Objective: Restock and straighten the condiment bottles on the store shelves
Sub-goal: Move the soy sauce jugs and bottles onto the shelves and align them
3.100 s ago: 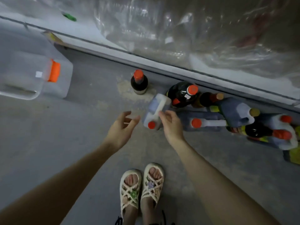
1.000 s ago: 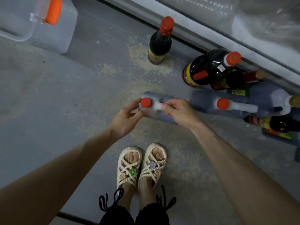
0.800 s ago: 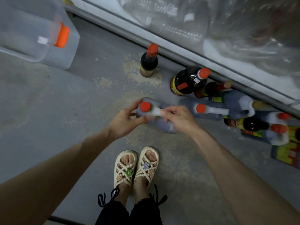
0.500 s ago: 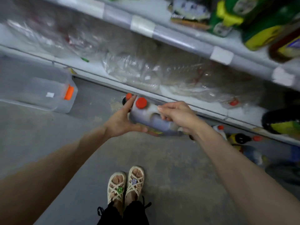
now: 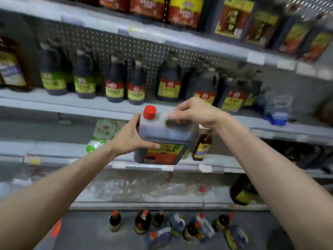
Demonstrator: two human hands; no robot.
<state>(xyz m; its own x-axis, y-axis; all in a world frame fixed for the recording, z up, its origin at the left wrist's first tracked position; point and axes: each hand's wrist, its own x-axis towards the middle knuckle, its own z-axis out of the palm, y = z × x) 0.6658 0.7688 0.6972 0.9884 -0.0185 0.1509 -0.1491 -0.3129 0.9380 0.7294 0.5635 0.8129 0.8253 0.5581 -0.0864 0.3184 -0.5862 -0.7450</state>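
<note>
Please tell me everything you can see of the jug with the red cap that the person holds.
The jug is squarish, of translucent plastic, filled with dark liquid. It has a red cap at one top corner, a moulded handle on top and a red, yellow and green label in front. It is held almost upright in the air before the shelves. The left hand grips its side; the right hand curls round the handle.

Left hand and right hand hold a dark jug before shelves.
</note>
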